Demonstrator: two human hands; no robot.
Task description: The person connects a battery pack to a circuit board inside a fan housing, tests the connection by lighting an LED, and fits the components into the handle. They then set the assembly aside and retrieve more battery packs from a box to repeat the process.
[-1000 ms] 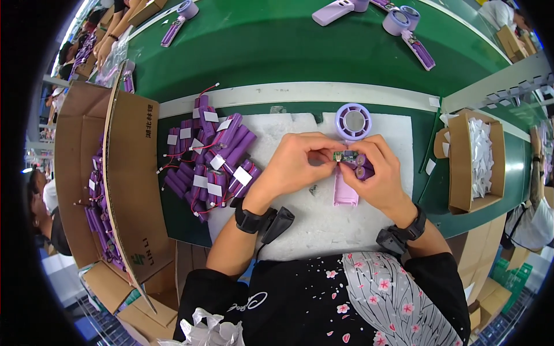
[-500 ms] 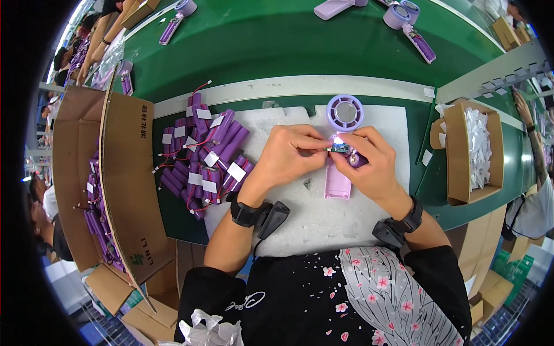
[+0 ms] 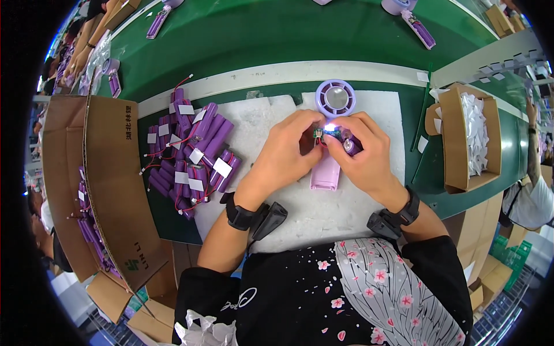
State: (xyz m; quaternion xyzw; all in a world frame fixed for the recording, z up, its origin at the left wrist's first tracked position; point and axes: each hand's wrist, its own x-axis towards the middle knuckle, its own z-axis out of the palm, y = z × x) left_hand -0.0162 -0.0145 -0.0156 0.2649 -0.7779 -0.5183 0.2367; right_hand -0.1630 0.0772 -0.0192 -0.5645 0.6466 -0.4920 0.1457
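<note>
Green bench (image 3: 248,49), rough foam (image 3: 306,213), right hand (image 3: 363,150) pinching circuit board (image 3: 330,134), left hand (image 3: 287,145) curled, grip unclear

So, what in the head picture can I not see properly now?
In the head view:
Circuit board: details too small, beside white glare.
Battery pack: partly hidden by the right hand.
Pink shell: upper part covered by right hand and left hand.
Top-right fan: cut off by upper edge.

From where I stood, a green worktop (image 3: 259,43) crossed 12 o'clock behind a white rail (image 3: 300,71); a grey beam (image 3: 487,59) slanted at 2 o'clock.
</note>
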